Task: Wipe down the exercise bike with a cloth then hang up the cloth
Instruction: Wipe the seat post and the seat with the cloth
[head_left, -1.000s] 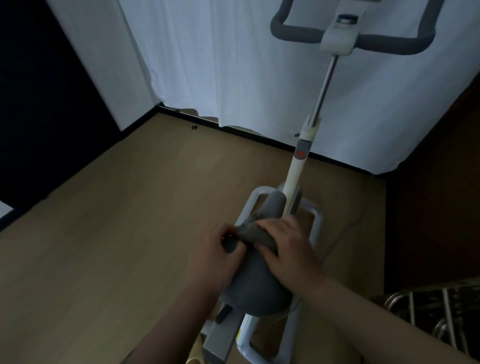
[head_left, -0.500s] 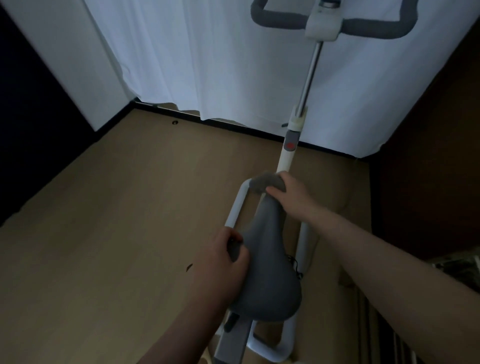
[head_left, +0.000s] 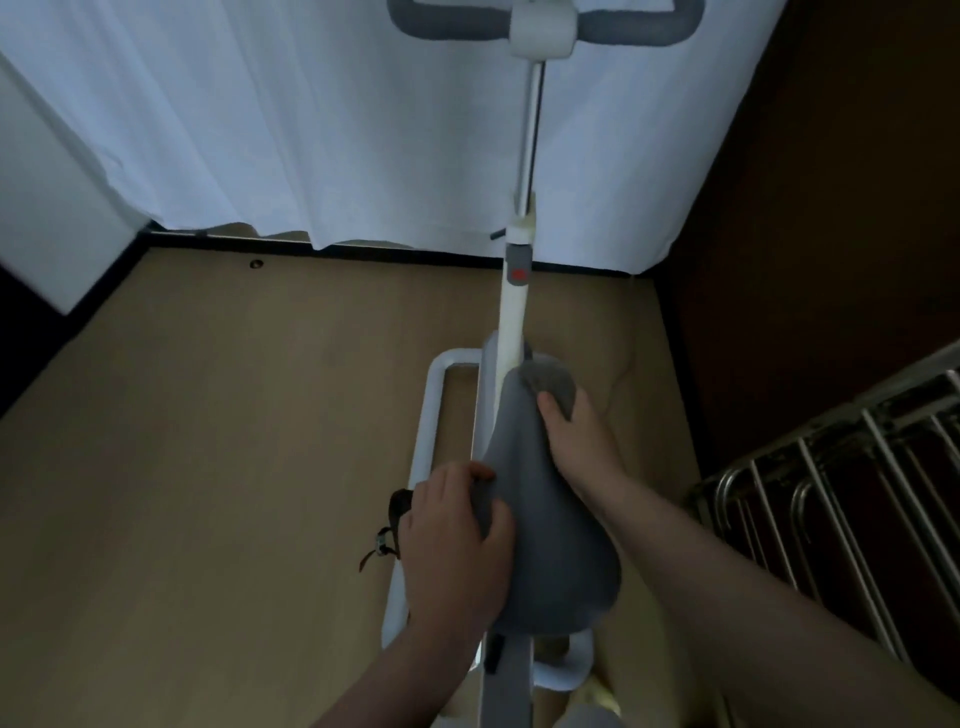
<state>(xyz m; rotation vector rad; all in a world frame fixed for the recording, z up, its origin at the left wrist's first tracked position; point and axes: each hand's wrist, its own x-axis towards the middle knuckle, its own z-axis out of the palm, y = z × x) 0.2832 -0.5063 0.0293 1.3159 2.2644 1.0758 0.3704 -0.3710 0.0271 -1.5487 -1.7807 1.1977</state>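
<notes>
The exercise bike's grey saddle (head_left: 550, 530) fills the lower middle of the view, with its white post (head_left: 514, 312) rising to grey handlebars (head_left: 623, 26) at the top. My right hand (head_left: 576, 441) grips a grey cloth (head_left: 553, 387) bunched at the saddle's narrow nose, on its right side. My left hand (head_left: 452, 540) holds the saddle's left edge, fingers curled over the rim. The bike's white base frame (head_left: 431, 415) shows on the floor beneath.
A white curtain (head_left: 311, 130) hangs behind the bike. A metal drying rack (head_left: 831, 493) stands at the right. A dark pedal strap (head_left: 389, 525) sticks out left of the saddle. Wooden floor (head_left: 208, 467) spreads to the left; dark walls flank both sides.
My right hand carried the cloth from the saddle's middle up to its nose, then onto the nose's right side. My left hand kept its grip on the saddle's left edge.
</notes>
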